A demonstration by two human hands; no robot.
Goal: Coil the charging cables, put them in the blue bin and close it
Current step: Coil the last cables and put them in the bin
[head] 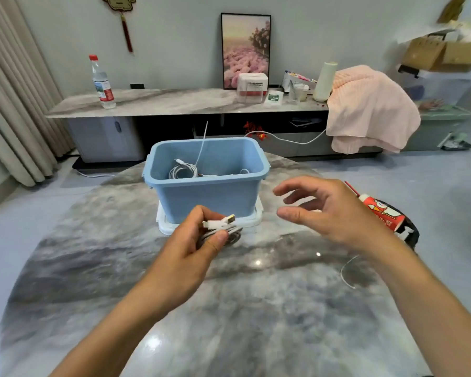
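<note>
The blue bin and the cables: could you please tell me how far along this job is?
Done: at least one coiled cable lies in the open blue bin. In hand: the left hand grips another coiled cable; the right hand is empty. Left: drop it in, then fit the white lid, now under the bin.

Both bare forearms reach in from the near edge, the left hand (199, 242) with fingers and thumb curled into a pinching grip, the right hand (329, 210) held further right, fingers spread and loosely bent.
</note>
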